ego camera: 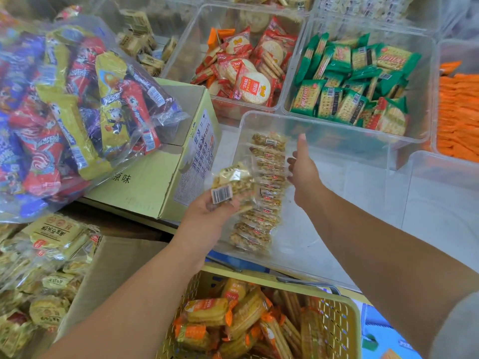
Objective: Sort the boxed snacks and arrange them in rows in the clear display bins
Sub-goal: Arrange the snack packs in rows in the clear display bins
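Note:
A clear display bin (337, 141) in the middle holds one row of small wrapped tan snack packs (267, 193) along its left side. My left hand (207, 211) grips a few of the same packs (230, 185), barcode up, at the bin's near left corner. My right hand (303, 172) is inside the bin, thumb raised, fingers touching the right side of the row near its middle.
Behind stand bins of red round crackers (246, 71), green crackers (355, 84) and orange packs (458, 115). A cardboard box (166, 174) bearing a big bag of mixed snacks (64, 112) is left. A yellow basket (334, 320) of orange packs is near.

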Tool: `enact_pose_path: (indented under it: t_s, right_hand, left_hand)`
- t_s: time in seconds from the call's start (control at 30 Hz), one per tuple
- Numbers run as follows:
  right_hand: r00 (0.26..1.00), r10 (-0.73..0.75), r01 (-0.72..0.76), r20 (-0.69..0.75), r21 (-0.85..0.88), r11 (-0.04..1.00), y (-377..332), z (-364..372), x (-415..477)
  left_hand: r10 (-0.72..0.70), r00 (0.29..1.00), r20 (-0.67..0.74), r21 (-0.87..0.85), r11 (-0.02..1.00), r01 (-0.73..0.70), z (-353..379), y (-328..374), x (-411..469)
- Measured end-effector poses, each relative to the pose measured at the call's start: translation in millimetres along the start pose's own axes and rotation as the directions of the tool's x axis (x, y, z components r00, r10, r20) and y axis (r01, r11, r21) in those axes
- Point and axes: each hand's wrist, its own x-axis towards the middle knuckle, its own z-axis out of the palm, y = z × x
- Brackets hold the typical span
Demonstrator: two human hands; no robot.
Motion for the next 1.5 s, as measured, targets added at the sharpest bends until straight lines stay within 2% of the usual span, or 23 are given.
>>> enact_pose_path:
  t_s: [0.07,0.17,0.3,0.4,0.57,0.67,0.8,0.87,0.97,1.03,1.1,1.17,1.27,1.33,1.4,1.5]
  right_hand:
    - [0.995,-0.078,0.071,0.065,0.105,0.992,19,-9,-4]
    - [0.979,-0.142,0.122,0.149,0.138,0.983,40,-8,-7]
    - [0.951,-0.206,0.162,0.229,0.195,0.967,46,8,-8]
    - [0.954,-0.179,0.135,0.239,0.188,0.973,45,20,-13]
    - [0.952,-0.245,0.225,0.185,0.122,0.967,46,27,-14]
    - [0.954,-0.219,0.197,0.204,0.12,0.973,47,25,-12]
    - [0.947,-0.17,0.165,0.274,0.042,0.985,38,15,-14]
    - [0.938,-0.124,0.16,0.325,-0.088,0.983,30,5,-17]
    - [0.957,-0.113,0.186,0.268,-0.265,0.946,20,-14,-22]
    - [0.967,-0.202,0.239,0.156,-0.278,0.93,14,-24,-38]
    - [0.955,-0.269,0.291,0.127,-0.207,0.934,10,-35,-64]
    - [0.925,-0.259,0.287,0.279,-0.064,0.956,9,-49,-99]
    - [0.81,-0.203,0.227,0.55,0.026,0.974,15,-67,-154]
    - [0.781,-0.23,0.276,0.58,0.01,0.961,26,-72,-180]
    - [0.788,-0.266,0.299,0.555,0.032,0.954,37,-75,-194]
    - [0.812,-0.286,0.282,0.509,0.087,0.955,47,-83,-207]
  left_hand:
    - [-0.026,0.999,-0.042,-0.085,0.996,0.022,3,3,6]
    - [-0.063,0.995,-0.082,-0.169,0.984,0.049,7,4,13]
    - [-0.032,0.998,-0.06,-0.112,0.993,0.025,13,3,16]
    - [0.023,0.999,-0.041,-0.068,0.997,-0.025,17,0,16]
    - [0.064,0.998,-0.022,-0.041,0.997,-0.065,20,-2,17]
    - [0.075,0.997,0.0,-0.031,0.997,-0.075,19,0,15]
    - [0.067,0.997,0.042,-0.001,0.998,-0.067,17,2,13]
    - [0.071,0.996,0.058,0.044,0.996,-0.074,15,4,11]
    - [0.118,0.993,0.029,0.198,0.973,-0.121,12,5,5]
    - [0.243,0.97,0.015,0.408,0.884,-0.228,8,8,-5]
    - [0.432,0.901,0.046,0.608,0.703,-0.368,4,10,-21]
    - [0.563,0.815,0.135,0.709,0.52,-0.476,3,12,-41]
    - [0.67,0.698,0.252,0.736,0.335,-0.588,1,9,-67]
    - [0.694,0.648,0.315,0.722,0.268,-0.638,-2,5,-80]
    - [0.65,0.683,0.333,0.674,0.343,-0.654,-4,1,-90]
    - [0.477,0.839,0.262,0.601,0.6,-0.528,-6,-7,-106]
